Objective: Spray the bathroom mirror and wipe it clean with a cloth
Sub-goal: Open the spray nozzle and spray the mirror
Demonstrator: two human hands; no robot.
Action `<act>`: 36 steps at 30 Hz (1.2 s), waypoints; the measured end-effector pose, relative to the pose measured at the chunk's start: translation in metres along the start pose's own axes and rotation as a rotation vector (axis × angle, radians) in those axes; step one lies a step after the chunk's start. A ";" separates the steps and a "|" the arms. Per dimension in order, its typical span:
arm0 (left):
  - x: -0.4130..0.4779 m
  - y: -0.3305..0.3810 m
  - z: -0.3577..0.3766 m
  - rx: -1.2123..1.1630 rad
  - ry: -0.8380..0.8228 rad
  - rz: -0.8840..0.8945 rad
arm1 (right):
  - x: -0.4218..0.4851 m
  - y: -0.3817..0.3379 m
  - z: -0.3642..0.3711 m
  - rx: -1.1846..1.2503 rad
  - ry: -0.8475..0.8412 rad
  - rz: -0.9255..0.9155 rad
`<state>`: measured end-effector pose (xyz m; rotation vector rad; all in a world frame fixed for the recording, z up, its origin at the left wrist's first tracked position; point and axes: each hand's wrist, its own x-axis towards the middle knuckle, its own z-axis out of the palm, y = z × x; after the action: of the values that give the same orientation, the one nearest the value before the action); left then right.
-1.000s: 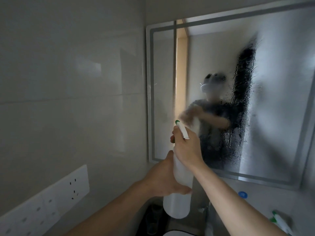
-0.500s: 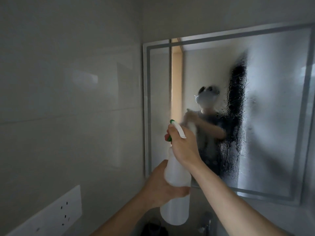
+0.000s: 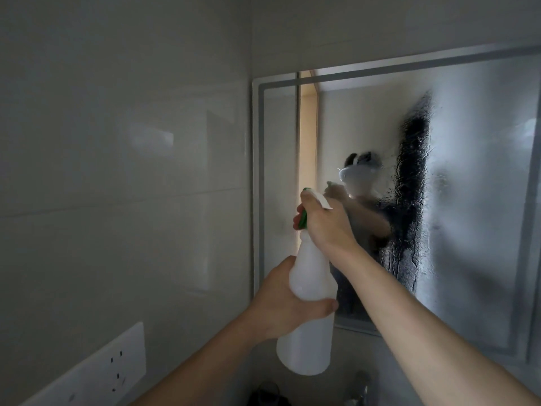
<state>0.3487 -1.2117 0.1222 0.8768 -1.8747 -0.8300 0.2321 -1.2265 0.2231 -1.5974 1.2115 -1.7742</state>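
My left hand (image 3: 281, 303) is wrapped round the middle of the bottle (image 3: 307, 347), thumb across the front and fingers curled behind it, gripping it firmly. The bottle is tall, cloudy white plastic, round-shouldered and narrowing to a thin neck. It stands nearly upright in the air in front of me, its base hanging free above the dim lower edge of the view.

My right hand (image 3: 329, 225) is closed over the top of the bottle, fingers folded round the spray head (image 3: 320, 200). The head is white with a green collar showing under my knuckles and a bit of green at its tip. It points towards the left part of the mirror (image 3: 474, 215).

Low on the left, a white socket plate (image 3: 117, 373) sits on the pale tiled wall (image 3: 117, 171). Below the bottle I can make out the top of a tap (image 3: 361, 382) and something dark beside it, too dim to tell.

The mirror hangs on the far wall just beyond my hands, with a frosted strip running inside its edge. Most of the glass to the right is hazy and grey. One dark wet streak (image 3: 412, 183) runs down through the haze, with droplets and trickles along its sides. Left of the streak the glass reflects me holding the bottle up, and a warm lit doorway behind.
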 end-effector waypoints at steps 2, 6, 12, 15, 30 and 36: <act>0.005 0.008 -0.004 0.001 0.016 0.028 | 0.005 -0.013 -0.003 0.019 0.017 -0.017; 0.013 0.028 -0.014 -0.020 0.045 0.087 | 0.016 -0.038 -0.004 0.037 0.051 -0.051; 0.016 0.043 -0.016 -0.035 0.062 0.136 | 0.024 -0.053 -0.007 0.053 -0.020 -0.006; 0.014 0.046 -0.016 -0.025 0.062 0.145 | 0.024 -0.056 -0.007 0.024 -0.016 -0.003; 0.033 0.067 -0.035 0.053 0.113 0.212 | 0.037 -0.088 -0.009 0.057 0.009 -0.054; 0.037 0.068 -0.036 0.067 0.131 0.216 | 0.041 -0.088 -0.010 0.118 0.026 -0.067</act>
<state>0.3515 -1.2138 0.2075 0.7349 -1.8517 -0.5670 0.2325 -1.2122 0.3197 -1.5691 1.0545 -1.8769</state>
